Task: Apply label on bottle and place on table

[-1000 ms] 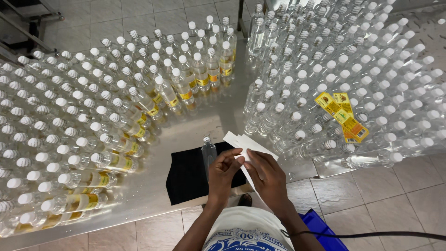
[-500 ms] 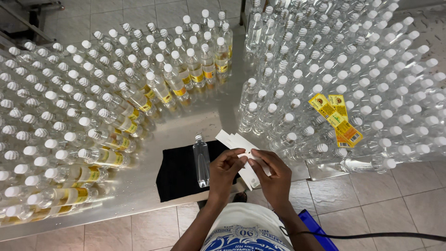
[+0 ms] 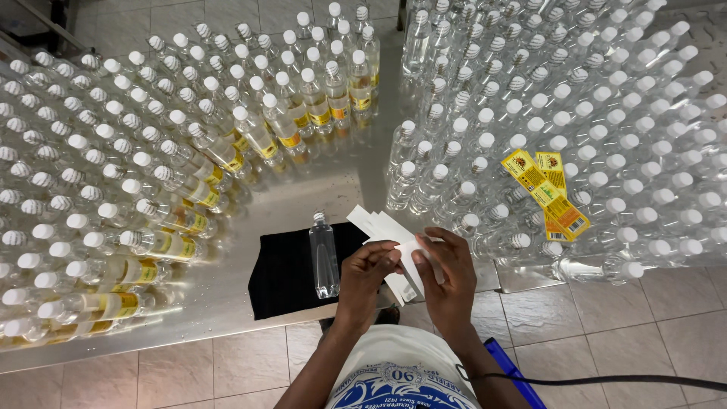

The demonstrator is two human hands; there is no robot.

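Note:
My left hand (image 3: 366, 274) and my right hand (image 3: 447, 266) meet over the near edge of a steel table (image 3: 227, 303). Together they pinch a fanned stack of white label strips (image 3: 382, 229). Just left of my hands, one clear plastic bottle (image 3: 324, 256) lies on its side on a black cloth (image 3: 284, 273), its cap pointing away from me. The strips hide part of the cloth's right end.
Several white-capped clear bottles with yellow labels (image 3: 182, 174) crowd the left of the table. A dense block of unlabelled capped bottles (image 3: 575, 98) fills the right, with yellow printed labels (image 3: 547, 191) lying on top. Tiled floor and a blue object (image 3: 515, 371) are below.
The view has shifted slightly, so the bottle on the cloth shows in full. My hands stay together on the white strips, with the fingers working along them.

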